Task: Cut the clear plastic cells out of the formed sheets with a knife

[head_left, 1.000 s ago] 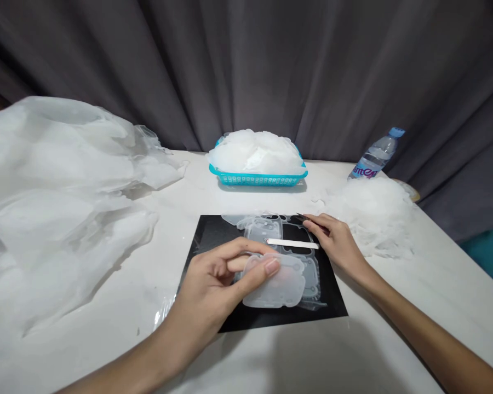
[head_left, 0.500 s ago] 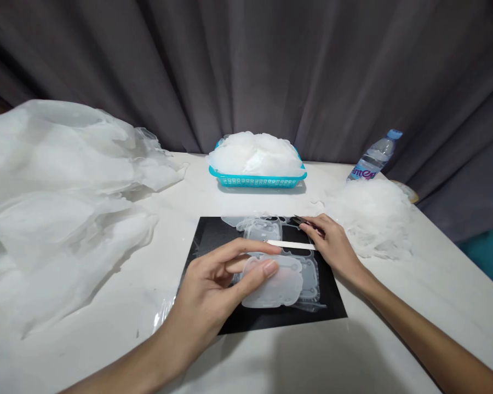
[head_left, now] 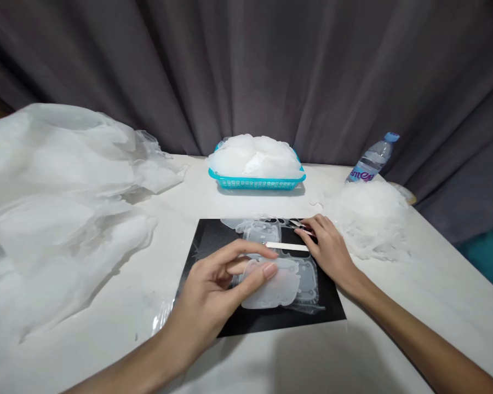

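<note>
"What was the largest thing there?"

"Beyond the left hand [head_left: 213, 279] and the right hand [head_left: 328, 243] hung a grey curtain [head_left: 250, 71]. Under both forearms spread the white bench [head_left: 398, 334]."

"And on it?"

"Away to the left of the left hand lay a big heap of translucent sheets [head_left: 66, 180]. A black mat [head_left: 271, 324] lay right under the hands, presumably because pale, see-through stuff showed up well on it. Past the fingers sat a blue basket [head_left: 257, 184], mounded with white pieces [head_left: 254, 156]; its wall probably stopped them sliding off. Just beyond the right hand was a scrap heap [head_left: 376, 219], and behind that a water bottle [head_left: 372, 160], apparently set back out of the way."

"What did the left hand have?"

"A frosted piece [head_left: 277, 287], pinched by one side over the mat, thumb on top and fingers behind. That grip left its far edge and right side uncovered, maybe on purpose."

"Anything smaller?"

"Clear shaped pieces [head_left: 308, 276] lay on the mat, partly behind the frosted one. A white-handled tool [head_left: 287, 247] lay between the two hands, within easy reach of either."

"And the right hand?"

"Its fingers were closed on small snips [head_left: 298, 224], points turned toward the left and away from the wrist, perhaps so the blades were clear of the fingertips. They could have been tweezers; the hand covered too much to be sure."
</note>
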`<state>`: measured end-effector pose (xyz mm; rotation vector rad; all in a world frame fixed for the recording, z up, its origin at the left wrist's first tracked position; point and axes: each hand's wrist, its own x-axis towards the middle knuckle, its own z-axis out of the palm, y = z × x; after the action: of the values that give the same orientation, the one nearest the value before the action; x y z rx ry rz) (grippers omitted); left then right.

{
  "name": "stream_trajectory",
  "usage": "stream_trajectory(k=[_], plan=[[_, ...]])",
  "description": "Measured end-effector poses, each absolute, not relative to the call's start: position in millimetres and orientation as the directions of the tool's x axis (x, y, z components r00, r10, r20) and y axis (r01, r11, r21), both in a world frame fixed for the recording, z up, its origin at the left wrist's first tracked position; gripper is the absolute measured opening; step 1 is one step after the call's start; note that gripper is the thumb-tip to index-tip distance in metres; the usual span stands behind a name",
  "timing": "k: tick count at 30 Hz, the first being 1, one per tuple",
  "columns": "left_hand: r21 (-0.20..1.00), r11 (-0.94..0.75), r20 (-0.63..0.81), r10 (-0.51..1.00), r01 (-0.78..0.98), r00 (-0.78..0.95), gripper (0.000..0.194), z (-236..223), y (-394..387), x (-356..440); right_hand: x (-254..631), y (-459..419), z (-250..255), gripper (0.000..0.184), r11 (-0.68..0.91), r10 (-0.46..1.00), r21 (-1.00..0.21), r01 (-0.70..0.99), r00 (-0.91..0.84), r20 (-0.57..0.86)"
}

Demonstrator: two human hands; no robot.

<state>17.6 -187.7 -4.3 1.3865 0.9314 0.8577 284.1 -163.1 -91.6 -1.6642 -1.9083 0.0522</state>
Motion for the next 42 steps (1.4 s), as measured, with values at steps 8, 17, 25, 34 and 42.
stream_trajectory(k=[8,17,25,34,42], plan=[[0.992,0.068,-0.110,0.865,0.103,0.489,0.029,-32.0,-168.2,17.3,245.2,-193.5,-37.6,0.034,0.329,0.944,-0.821,0.467,-0.167,0.283],[0.615,-0.627,0.123,0.676,0.478,0.727,0.056,-51.3,-148.1,7.8,350.3,-173.6,-6.6,0.028,0.192,0.782,-0.776,0.601,0.384,0.491],[0.254,-0.801,0.174,0.589,0.542,0.789,0.049,-53.6,-145.8,-1.0,349.4,-174.9,-18.5,0.025,0.259,0.737,-0.268,0.928,-0.011,0.676],[0.065,-0.821,0.247,0.564,0.567,0.788,0.055,-53.5,-148.8,-1.3,278.9,-178.8,-61.1,0.012,0.409,0.912,-0.480,0.776,-0.362,0.193],[-0.106,-0.846,0.257,0.485,0.523,0.836,0.051,-49.2,-155.6,-2.6,294.9,-174.0,-60.4,0.020,0.181,0.981,-0.497,0.849,-0.120,0.151]])
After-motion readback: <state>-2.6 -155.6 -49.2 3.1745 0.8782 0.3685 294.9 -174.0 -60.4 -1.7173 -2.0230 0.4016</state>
